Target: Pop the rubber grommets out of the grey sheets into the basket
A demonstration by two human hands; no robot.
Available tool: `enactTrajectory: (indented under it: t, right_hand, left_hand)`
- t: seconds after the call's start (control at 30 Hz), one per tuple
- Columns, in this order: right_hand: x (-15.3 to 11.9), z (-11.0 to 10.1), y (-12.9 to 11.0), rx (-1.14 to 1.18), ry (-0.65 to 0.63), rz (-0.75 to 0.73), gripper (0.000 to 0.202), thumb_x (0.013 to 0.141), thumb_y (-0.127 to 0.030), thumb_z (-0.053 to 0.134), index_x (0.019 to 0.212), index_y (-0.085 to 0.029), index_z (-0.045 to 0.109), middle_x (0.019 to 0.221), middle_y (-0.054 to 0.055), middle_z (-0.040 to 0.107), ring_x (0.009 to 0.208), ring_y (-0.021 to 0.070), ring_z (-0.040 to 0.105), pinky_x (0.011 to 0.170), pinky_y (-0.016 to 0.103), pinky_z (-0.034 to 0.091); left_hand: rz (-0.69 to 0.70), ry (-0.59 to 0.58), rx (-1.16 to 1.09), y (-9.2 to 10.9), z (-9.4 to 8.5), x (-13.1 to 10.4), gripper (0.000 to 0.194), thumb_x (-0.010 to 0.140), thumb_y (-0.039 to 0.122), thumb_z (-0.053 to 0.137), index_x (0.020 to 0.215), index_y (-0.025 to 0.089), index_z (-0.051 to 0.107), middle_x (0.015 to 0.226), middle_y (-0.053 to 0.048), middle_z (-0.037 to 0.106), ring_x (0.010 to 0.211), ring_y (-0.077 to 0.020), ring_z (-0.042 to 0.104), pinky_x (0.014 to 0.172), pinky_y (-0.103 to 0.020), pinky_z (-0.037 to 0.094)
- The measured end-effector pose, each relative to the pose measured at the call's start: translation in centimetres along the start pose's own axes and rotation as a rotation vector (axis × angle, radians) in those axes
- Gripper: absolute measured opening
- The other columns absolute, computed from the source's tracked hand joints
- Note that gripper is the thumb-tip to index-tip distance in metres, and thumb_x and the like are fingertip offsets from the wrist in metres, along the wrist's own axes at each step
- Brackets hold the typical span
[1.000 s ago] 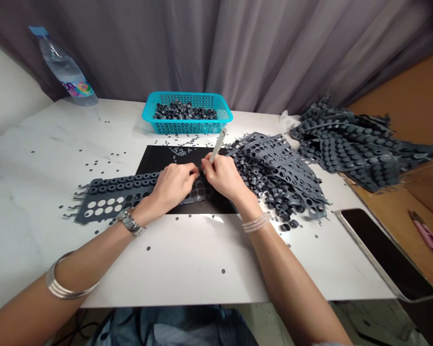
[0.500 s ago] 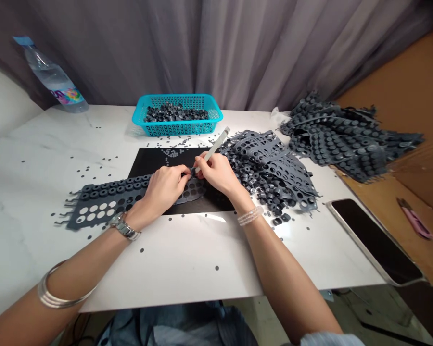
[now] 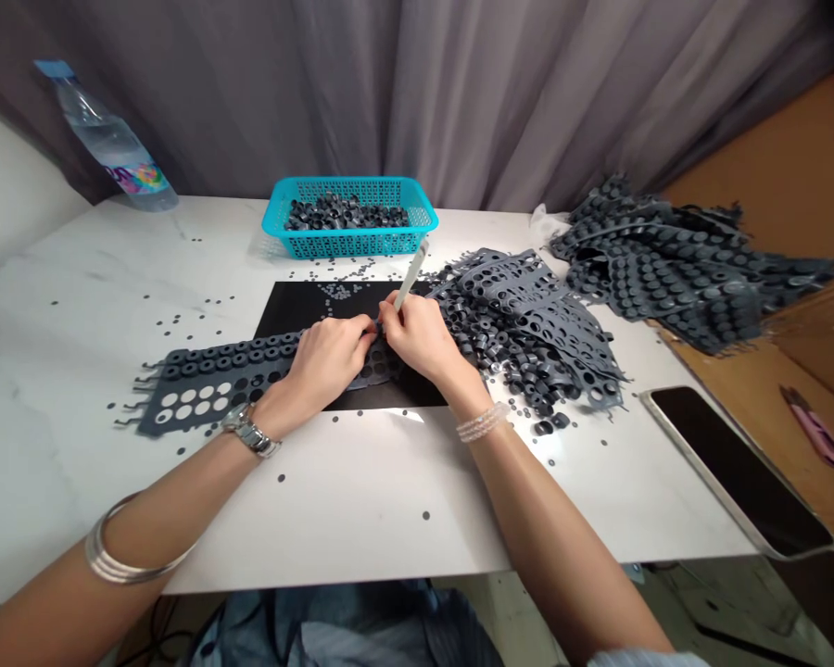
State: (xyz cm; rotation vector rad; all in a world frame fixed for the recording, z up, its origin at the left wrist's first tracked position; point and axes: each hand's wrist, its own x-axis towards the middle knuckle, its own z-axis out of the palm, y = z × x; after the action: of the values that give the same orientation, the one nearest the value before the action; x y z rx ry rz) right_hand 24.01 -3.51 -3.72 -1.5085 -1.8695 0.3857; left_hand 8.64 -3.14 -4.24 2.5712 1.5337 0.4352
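Note:
My left hand point(image 3: 328, 357) presses and pinches a long dark grey rubber sheet point(image 3: 215, 373) with rows of raised rings and round holes. The sheet extends left past a black mat point(image 3: 293, 304). My right hand point(image 3: 421, 335) is closed round a slim whitish tool point(image 3: 411, 273), which leans up and to the right. The tool's lower tip is hidden by my fingers, so its kind cannot be made out. Both hands meet at the sheet's top edge, thumbs and fingertips close together. Small grey discs point(image 3: 337, 291) lie scattered on the mat.
A turquoise basket point(image 3: 361, 246) of small black rings stands behind the mat. Right of my hands are loose rings point(image 3: 521, 361) and punched sheets point(image 3: 528, 287). Farther right lie more rubber sheets point(image 3: 660, 250), a phone point(image 3: 740, 472) and a pink cutter point(image 3: 816, 431). A water bottle point(image 3: 115, 148) stands back left.
The whole view has shifted slightly, moving most things right. The whitish tool stands a little steeper in my right hand. My left hand keeps its hold on the sheet.

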Motion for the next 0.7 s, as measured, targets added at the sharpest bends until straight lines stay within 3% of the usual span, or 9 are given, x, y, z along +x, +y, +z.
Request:
enactTrajectory:
  t: [0.13,0.27,0.33,0.43,0.53,0.7]
  right_hand:
    - [0.2,0.6,0.1,-0.057,0.046,0.019,0.024,0.093,-0.022,0.042,0.077,-0.018,0.06,0.068,0.007,0.067,0.066,0.0198,0.064,0.066,0.027,0.039]
    - [0.2,0.3,0.3,0.097,0.032,0.087,0.025,0.09,-0.02,0.045,0.07,-0.018,0.059,0.062,0.004,0.065,0.062,0.0176,0.065,0.065,0.026,0.043]
    - [0.3,0.1,0.6,0.219,0.021,0.131,0.026,0.09,-0.023,0.047,0.068,-0.018,0.06,0.057,0.002,0.062,0.058,0.0161,0.064,0.063,0.025,0.045]
    - [0.4,0.0,1.2,0.467,0.093,0.21,0.027,0.089,-0.03,0.047,0.07,-0.018,0.062,0.055,0.001,0.062,0.056,0.0153,0.065,0.058,0.024,0.05]
    - [0.6,-0.5,1.6,0.678,0.263,0.297,0.027,0.087,-0.036,0.048,0.072,-0.018,0.061,0.055,0.0,0.061,0.053,0.0145,0.065,0.051,0.023,0.052]
    - [0.8,-1.6,1.8,0.797,0.436,0.333,0.025,0.085,-0.036,0.052,0.071,-0.017,0.06,0.05,-0.002,0.059,0.045,0.0121,0.062,0.044,0.02,0.049]
  left_hand:
    - [0.028,0.086,-0.231,-0.2,-0.7,-0.1,0.019,0.088,0.025,0.053,0.087,0.018,0.07,0.055,0.001,0.051,0.053,-0.0151,0.049,0.055,-0.028,0.029]
    - [-0.22,0.248,-0.854,-1.3,-2.4,0.2,0.009,0.083,0.026,0.065,0.083,0.017,0.066,0.052,0.007,0.036,0.045,-0.0077,0.029,0.045,-0.023,0.021]
    - [-0.366,0.187,-1.293,-2.1,-3.1,0.6,0.008,0.082,0.02,0.067,0.08,0.017,0.06,0.055,0.008,0.033,0.043,-0.0052,0.024,0.041,-0.02,0.018]
    - [-0.552,-0.051,-1.778,-2.8,-3.7,1.0,0.024,0.087,0.011,0.06,0.068,0.016,0.048,0.057,0.008,0.031,0.041,-0.0028,0.025,0.036,-0.016,0.019]
    - [-0.686,-0.164,-1.986,-2.5,-3.8,1.1,0.027,0.096,0.011,0.047,0.069,0.013,0.049,0.061,0.004,0.04,0.04,-0.0007,0.028,0.034,-0.013,0.022]
    - [-0.734,-0.192,-2.116,-1.5,-3.8,0.9,0.022,0.098,0.013,0.045,0.08,0.009,0.058,0.072,-0.003,0.054,0.04,0.0007,0.033,0.031,-0.012,0.025]
